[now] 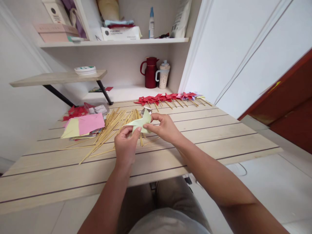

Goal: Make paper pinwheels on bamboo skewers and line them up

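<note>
Presently, in the head view, both hands are gripping one pale green folded paper (138,123): the left hand (125,143) is pressing its lower edge with the thumb while the other fingers are curling behind, and the right hand (162,126) is pinching its right side between thumb and index finger. The likeliest trouble, as I am judging it, is coming from the paper's thinness: if the two thumbs are pulling unevenly, a fold could be springing open or a tip could be tearing near the middle. Too hard a squeeze could be creasing the upright point that is rising beside the right fingers. A low sweep of either hand could also be scattering the loose wooden sticks (109,125), some of which are running right beneath the work.

As for position, the green paper is sitting between the hands, above the table (207,130), and is partly covering the sticks. Pink paper (91,123) and yellow paper (70,128) are lying left of the left hand, while red pinwheels (158,98) are lining the far edge, well apart from both hands.
</note>
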### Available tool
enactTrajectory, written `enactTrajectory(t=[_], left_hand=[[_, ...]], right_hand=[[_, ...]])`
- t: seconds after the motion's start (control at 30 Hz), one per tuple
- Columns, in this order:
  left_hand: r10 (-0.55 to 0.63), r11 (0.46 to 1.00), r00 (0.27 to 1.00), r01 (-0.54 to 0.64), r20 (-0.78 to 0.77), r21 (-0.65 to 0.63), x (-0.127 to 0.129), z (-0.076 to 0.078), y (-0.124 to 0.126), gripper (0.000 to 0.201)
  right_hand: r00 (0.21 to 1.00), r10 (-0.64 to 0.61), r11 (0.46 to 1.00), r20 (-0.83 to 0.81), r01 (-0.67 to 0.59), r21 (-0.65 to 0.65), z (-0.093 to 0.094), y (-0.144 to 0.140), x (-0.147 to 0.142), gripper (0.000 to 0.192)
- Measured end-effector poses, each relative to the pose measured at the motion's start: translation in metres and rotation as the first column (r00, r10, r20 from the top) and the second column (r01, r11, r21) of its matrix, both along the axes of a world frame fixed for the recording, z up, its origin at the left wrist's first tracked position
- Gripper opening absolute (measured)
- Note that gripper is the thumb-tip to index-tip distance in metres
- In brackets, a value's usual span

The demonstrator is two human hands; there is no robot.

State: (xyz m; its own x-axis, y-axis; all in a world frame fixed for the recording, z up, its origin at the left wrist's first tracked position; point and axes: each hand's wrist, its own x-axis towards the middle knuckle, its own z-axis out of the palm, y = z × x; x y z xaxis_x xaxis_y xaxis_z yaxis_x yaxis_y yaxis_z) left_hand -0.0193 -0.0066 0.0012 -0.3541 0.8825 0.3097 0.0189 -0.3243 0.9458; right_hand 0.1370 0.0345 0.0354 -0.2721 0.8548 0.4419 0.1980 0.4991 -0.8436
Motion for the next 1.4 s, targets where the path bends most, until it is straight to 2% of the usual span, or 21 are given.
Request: enactTrajectory(t=[0.23, 0.47, 0.67, 0.8, 0.9, 1.13, 1.27, 1.4], left_hand=[[-0.003, 1.0, 1.0, 0.003, -0.001, 0.001, 0.002, 0.002, -0.001, 0.017], [-0.06, 0.99, 0.971, 0.087, 0.231, -0.111, 0.002, 0.009, 0.001, 0.029], [-0.038, 0.985, 0.931, 0.097, 0.364, -0.143, -0.008, 0.0, 0.007, 0.025], [0.03, 0.972, 0.91, 0.07, 0.414, -0.226, -0.011, -0.001, 0.005, 0.025], [0.056, 0.973, 0.892, 0.052, 0.449, -0.223, -0.014, -0.002, 0.003, 0.026], [0.132, 0.982, 0.936, -0.079, 0.325, -0.172, -0.014, 0.002, -0.002, 0.015], [0.144, 0.983, 0.971, -0.118, 0.193, -0.138, -0.006, 0.007, -0.007, 0.016], [0.12, 0.988, 0.987, -0.108, 0.108, -0.109, -0.002, 0.007, -0.009, 0.014]], right_hand=[[0.997, 0.029, 0.996, -0.069, -0.034, -0.079, 0.001, -0.003, -0.003, 0.019], [0.965, 0.058, 0.97, -0.256, -0.115, -0.214, -0.005, 0.005, -0.006, 0.03], [0.921, -0.091, 0.981, -0.378, 0.017, -0.195, -0.003, 0.013, 0.008, 0.029], [0.921, -0.126, 0.974, -0.368, 0.045, -0.221, -0.007, 0.016, 0.011, 0.029], [0.917, -0.129, 0.975, -0.378, 0.048, -0.216, -0.008, 0.016, 0.011, 0.028], [0.928, -0.138, 0.971, -0.345, 0.059, -0.231, -0.007, 0.019, 0.015, 0.023], [0.978, 0.028, 0.962, -0.207, -0.082, -0.262, -0.006, 0.012, 0.009, 0.023], [0.989, 0.118, 0.955, -0.084, -0.136, -0.262, -0.008, 0.008, 0.001, 0.024]])
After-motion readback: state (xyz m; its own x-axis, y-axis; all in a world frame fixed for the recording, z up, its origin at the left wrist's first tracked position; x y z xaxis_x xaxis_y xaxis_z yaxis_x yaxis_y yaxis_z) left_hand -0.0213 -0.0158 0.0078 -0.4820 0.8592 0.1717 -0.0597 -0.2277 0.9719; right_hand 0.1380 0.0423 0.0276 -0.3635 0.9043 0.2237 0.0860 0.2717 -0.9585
